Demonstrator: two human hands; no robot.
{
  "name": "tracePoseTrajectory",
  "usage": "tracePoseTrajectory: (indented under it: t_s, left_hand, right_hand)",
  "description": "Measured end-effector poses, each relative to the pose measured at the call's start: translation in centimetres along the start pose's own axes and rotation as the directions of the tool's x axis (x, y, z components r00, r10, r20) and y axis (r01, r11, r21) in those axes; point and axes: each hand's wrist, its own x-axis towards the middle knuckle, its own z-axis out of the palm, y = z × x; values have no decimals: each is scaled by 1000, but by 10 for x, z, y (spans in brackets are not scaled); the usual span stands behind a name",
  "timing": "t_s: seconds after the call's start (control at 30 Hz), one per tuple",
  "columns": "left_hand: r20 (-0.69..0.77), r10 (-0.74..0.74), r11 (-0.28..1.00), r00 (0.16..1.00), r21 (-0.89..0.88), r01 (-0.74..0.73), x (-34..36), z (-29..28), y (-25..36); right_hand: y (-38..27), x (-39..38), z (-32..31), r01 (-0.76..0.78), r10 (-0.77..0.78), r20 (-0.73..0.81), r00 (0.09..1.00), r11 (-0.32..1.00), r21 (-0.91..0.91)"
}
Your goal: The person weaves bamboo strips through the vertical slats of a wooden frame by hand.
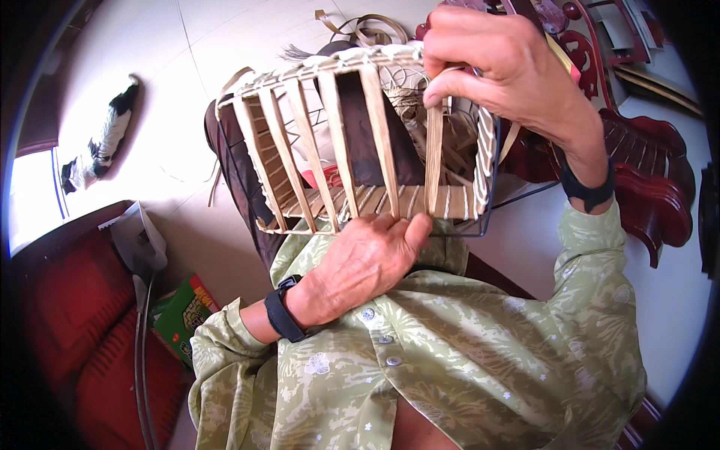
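Left hand [367, 255] closes over the lower rim of the frame [414, 201]; whether it also pins the foot of the strip [434, 161], I cannot tell. Right hand [502, 71] clamps thumb and fingers on the strip's upper end.

From my remote feed, I judge the step in hand as seating the strip against both rims. I'd want the foot braced first, then the top eased into line, flat face outward, unforced: such thin stock may split.

Frame is held up before the chest, between the hands: open box, dark wire along its right edge. Other uprights [380, 139] slant; the strip runs nearer vertical, gap beside it wider at top. Tan, straight-looking. Pale lashings [486, 150] wrap the rims.
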Motion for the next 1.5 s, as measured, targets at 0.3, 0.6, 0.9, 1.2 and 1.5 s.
tracePoseTrajectory:
  t_s: [0.3,0.6,0.9,1.2,1.5]
  left_hand:
    - [11,-44,999,999,-15,45,-2,3,0]
    - [-301,-32,998,953,37,45,31,-63,-26]
    - [-273,-116,986,955,-146,79,83,-64,-69]
    - [-315,-251,930,915,-340,138,82,-58,-59]
    - [-345,-215,964,914,-223,143,80,-54,-54]
  right_hand:
    - [13,15,33,-138,137,22,990,969,207]
    - [10,1,29,-234,239,-4,971,956,175]
    - [18,-10,20,-201,209,-16,978,958,202]
    - [21,-13,0,-341,358,-9,934,897,282]
    - [35,7,12,-170,198,-28,980,898,406]
